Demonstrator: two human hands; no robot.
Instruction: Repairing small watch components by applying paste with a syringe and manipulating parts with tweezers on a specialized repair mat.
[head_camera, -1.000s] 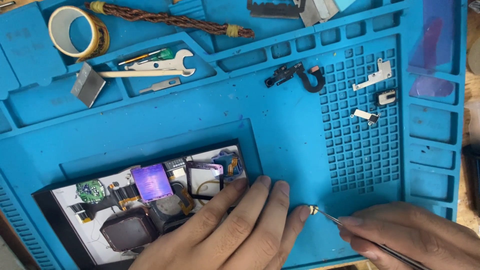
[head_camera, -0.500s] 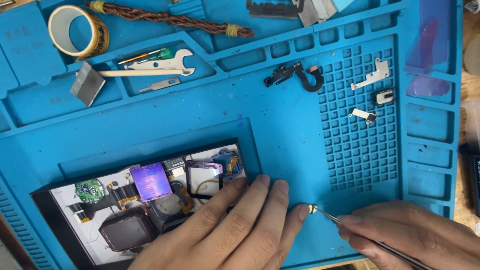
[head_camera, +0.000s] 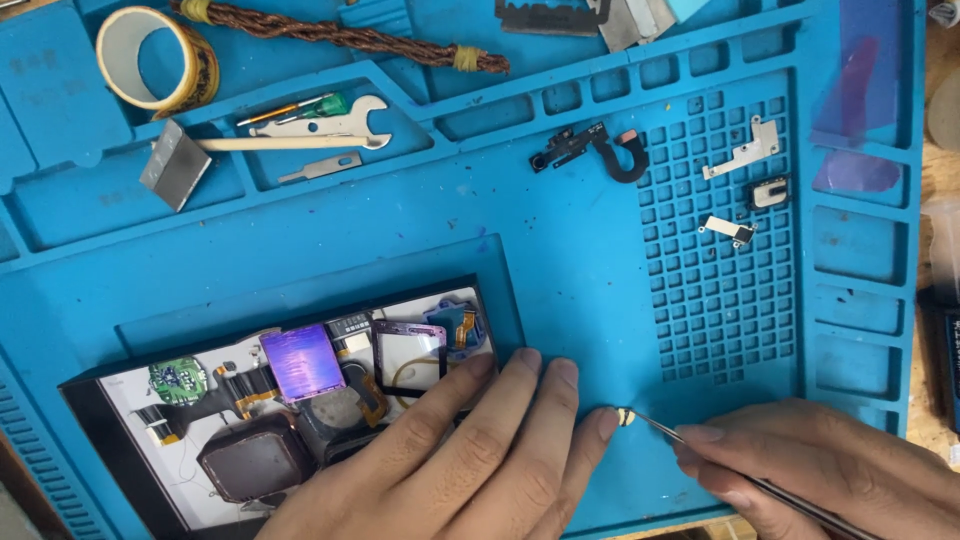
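My left hand (head_camera: 470, 460) lies flat, palm down, over the lower right corner of an opened phone (head_camera: 290, 400) with its parts exposed. Its fingertips rest on the blue work mat (head_camera: 560, 260), the little finger touching a tiny pale part (head_camera: 626, 416). My right hand (head_camera: 830, 470) pinches thin metal tweezers (head_camera: 700, 450) whose tip meets that same small part. The phone shows a purple chip cover, a green board and flex cables.
On the mat's grid area lie small metal brackets (head_camera: 745, 150) and a black flex cable (head_camera: 595, 148). At the top are a tape roll (head_camera: 155, 60), a braided brown cord (head_camera: 340, 35), a small wrench (head_camera: 330, 122), a scraper blade (head_camera: 172, 165) and metal picks.
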